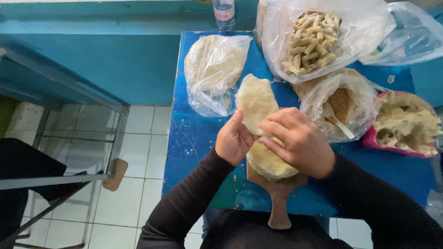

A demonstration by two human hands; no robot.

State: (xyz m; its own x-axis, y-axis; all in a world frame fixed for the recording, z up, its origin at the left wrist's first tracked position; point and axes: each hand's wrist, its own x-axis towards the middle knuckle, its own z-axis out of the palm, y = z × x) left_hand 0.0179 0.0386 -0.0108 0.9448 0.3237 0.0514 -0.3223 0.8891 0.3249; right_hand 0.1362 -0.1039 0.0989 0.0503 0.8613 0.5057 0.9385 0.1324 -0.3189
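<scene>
Both hands (pixel 272 138) fold soft, pale dough (pixel 256 103).

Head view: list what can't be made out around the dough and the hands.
- Dough sheet: its middle is covered by the right hand and left hand.
- Wooden board: top hidden under the dough.
- Brown filling bag: contents blurred by plastic; kind unclear.
- Pink bowl: cut off by the right edge.
- Bottle: cut off by the top edge.
</scene>
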